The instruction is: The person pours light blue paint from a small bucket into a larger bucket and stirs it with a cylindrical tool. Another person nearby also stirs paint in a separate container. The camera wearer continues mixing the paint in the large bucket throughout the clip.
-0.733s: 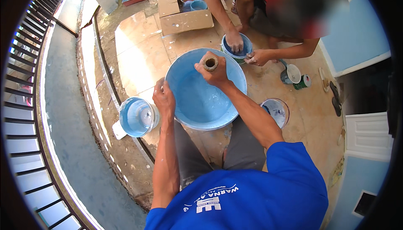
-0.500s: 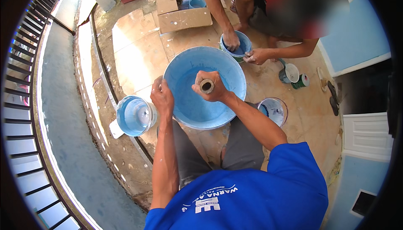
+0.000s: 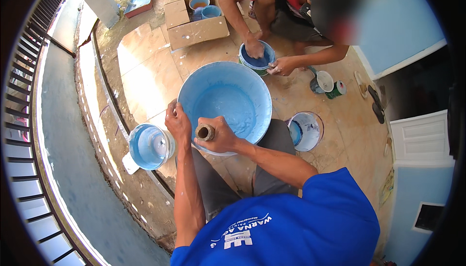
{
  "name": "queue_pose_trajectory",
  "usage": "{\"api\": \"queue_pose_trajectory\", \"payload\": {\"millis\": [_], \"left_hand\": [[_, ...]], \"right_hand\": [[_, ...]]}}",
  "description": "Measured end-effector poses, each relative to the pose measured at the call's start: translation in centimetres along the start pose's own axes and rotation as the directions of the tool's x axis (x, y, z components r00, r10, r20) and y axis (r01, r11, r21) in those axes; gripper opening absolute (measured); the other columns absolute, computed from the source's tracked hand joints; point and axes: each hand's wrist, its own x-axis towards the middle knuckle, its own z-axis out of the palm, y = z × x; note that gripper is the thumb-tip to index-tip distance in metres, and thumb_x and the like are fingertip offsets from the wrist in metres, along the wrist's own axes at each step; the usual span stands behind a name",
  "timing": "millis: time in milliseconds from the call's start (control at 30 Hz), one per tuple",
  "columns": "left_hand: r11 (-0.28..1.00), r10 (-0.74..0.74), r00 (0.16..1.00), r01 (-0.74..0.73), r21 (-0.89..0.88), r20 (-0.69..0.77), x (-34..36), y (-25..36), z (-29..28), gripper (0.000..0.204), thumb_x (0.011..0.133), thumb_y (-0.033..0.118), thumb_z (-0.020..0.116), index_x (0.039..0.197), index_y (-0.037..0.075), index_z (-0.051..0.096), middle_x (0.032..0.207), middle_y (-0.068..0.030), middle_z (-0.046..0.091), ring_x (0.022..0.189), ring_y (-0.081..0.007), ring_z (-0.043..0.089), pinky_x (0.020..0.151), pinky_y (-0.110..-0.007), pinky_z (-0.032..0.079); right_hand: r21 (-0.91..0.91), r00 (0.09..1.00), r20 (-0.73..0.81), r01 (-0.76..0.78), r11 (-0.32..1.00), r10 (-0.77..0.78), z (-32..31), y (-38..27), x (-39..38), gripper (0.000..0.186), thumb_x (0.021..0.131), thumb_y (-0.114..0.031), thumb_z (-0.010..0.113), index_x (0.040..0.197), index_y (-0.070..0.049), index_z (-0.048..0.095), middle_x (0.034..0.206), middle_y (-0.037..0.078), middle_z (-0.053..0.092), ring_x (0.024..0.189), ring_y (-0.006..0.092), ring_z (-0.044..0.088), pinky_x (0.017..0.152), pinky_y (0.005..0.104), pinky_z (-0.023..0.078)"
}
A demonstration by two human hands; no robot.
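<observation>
A large round tub [image 3: 258, 89] stands between my knees with light-blue paint [image 3: 230, 106] in its bottom. My left hand [image 3: 178, 123] is closed over the tub's left rim. My right hand [image 3: 222, 135] is wrapped round a hollow tube [image 3: 206, 131], its open end pointing up at me, above the near-left part of the tub. The tube's lower end is hidden by my hand. The paint surface shows ripples on its right side.
Left of the tub stands a paint-smeared bucket [image 3: 151, 145]; another bucket [image 3: 307, 131] is at the right. A co-worker's hand [image 3: 254, 48] reaches into a smaller pail [image 3: 248, 67]. Behind are a cardboard box [image 3: 196, 34] with pots and a red paint tray [image 3: 141, 8].
My right hand has moved the tube from the tub's middle toward its near-left rim. My left hand still grips the rim. The whole view has shifted slightly.
</observation>
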Motion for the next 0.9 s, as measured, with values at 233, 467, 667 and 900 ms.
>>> {"api": "queue_pose_trajectory", "payload": {"millis": [233,467,667,900], "left_hand": [[0.998,0.062,0.998,-0.062,-0.008,0.022,0.3,-1.1,0.0,0.031,0.1,0.017,0.057,0.119,-0.003,0.071,0.102,-0.0209,0.075,0.089,-0.0274,0.074,0.08,-0.038,0.056],[0.997,0.076,0.997,-0.076,0.002,-0.02,0.3,-0.9,-0.1,0.031,0.101,0.018,0.057,0.119,-0.004,0.071,0.097,-0.0203,0.076,0.084,-0.0251,0.073,0.077,-0.037,0.056],[0.999,0.047,0.999,-0.046,0.002,-0.006,0.1,-0.6,-0.1,0.031,0.101,0.016,0.056,0.12,-0.003,0.07,0.096,-0.0195,0.075,0.082,-0.0239,0.072,0.075,-0.035,0.055],[0.999,0.033,0.999,-0.033,-0.005,0.002,0.0,0.0,-0.1,0.032,0.101,0.016,0.056,0.119,-0.004,0.071,0.097,-0.02,0.075,0.084,-0.0238,0.072,0.076,-0.035,0.056]], "right_hand": [[0.053,0.942,-0.334,0.05,0.997,-0.029,0.2,2.2,5.1,0.021,0.079,-0.01,0.078,0.078,-0.004,0.057,0.062,0.011,0.06,0.054,0.0205,0.057,0.056,0.0362,0.047],[-0.122,0.891,-0.386,0.206,0.971,-0.238,-2.3,4.2,9.0,0.028,0.081,-0.012,0.08,0.073,-0.009,0.054,0.06,0.005,0.059,0.052,0.0174,0.057,0.055,0.033,0.046],[-0.087,0.965,-0.174,0.185,0.979,-0.197,-3.2,4.3,4.7,0.026,0.081,-0.006,0.079,0.074,-0.008,0.053,0.063,0.006,0.06,0.054,0.0188,0.058,0.055,0.0317,0.046],[0.003,0.981,-0.178,0.077,0.997,-0.075,-4.6,2.2,0.2,0.027,0.082,-0.001,0.075,0.073,-0.008,0.051,0.063,0.003,0.059,0.057,0.0125,0.058,0.055,0.0304,0.045]]}}
